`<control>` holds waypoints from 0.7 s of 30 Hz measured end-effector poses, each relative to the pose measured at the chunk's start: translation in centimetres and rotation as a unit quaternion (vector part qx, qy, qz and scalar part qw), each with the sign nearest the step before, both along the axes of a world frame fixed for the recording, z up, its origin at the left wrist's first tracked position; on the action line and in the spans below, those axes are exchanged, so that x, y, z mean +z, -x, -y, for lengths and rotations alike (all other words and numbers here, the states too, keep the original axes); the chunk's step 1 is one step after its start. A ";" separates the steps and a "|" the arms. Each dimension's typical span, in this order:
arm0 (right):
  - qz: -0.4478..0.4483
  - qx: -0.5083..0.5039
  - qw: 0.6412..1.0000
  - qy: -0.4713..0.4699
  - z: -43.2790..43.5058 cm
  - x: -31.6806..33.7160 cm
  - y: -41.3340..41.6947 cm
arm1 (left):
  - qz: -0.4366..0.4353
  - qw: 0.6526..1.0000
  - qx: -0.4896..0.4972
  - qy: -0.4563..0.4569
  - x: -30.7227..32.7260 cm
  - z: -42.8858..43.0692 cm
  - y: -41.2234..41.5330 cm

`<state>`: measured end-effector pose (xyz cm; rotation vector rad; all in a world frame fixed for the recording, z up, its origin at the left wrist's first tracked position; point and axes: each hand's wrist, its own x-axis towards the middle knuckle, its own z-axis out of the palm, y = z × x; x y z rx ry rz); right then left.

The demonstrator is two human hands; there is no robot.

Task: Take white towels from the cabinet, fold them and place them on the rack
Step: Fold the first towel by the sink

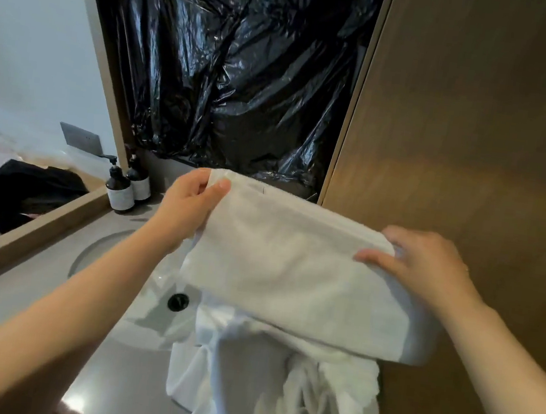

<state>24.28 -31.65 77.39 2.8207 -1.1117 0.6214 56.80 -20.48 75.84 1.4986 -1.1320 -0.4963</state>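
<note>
A folded white towel (pixel 294 271) hangs in the air in front of me, above the sink. My left hand (pixel 189 203) pinches its upper left corner between thumb and fingers. At the upper right edge, my right hand (pixel 423 263) grips the fold, thumb on the near face. Below the folded one, more white towels (pixel 276 393) lie crumpled in a heap over the right part of the basin and the counter.
A white sink (pixel 148 312) with a black drain (pixel 178 302) is set in a grey counter. Two dark pump bottles (pixel 122 188) stand at the back left. Black plastic sheeting (pixel 234 64) covers the wall ahead. A brown wooden cabinet panel (pixel 480 129) fills the right side.
</note>
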 end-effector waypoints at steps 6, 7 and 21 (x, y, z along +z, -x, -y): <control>0.045 0.006 0.990 0.134 -1.2 2.6 0.3 | 0.045 0.995 0.011 0.091 2.9 -1.9 -0.5; 0.045 0.004 0.991 0.123 -1.7 1.6 0.4 | 0.067 0.994 0.006 0.081 2.1 -2.7 -0.5; 0.159 -0.190 0.960 -0.132 -14.1 -12.4 1.0 | 0.289 0.946 -0.133 -0.061 -11.2 -14.7 -1.6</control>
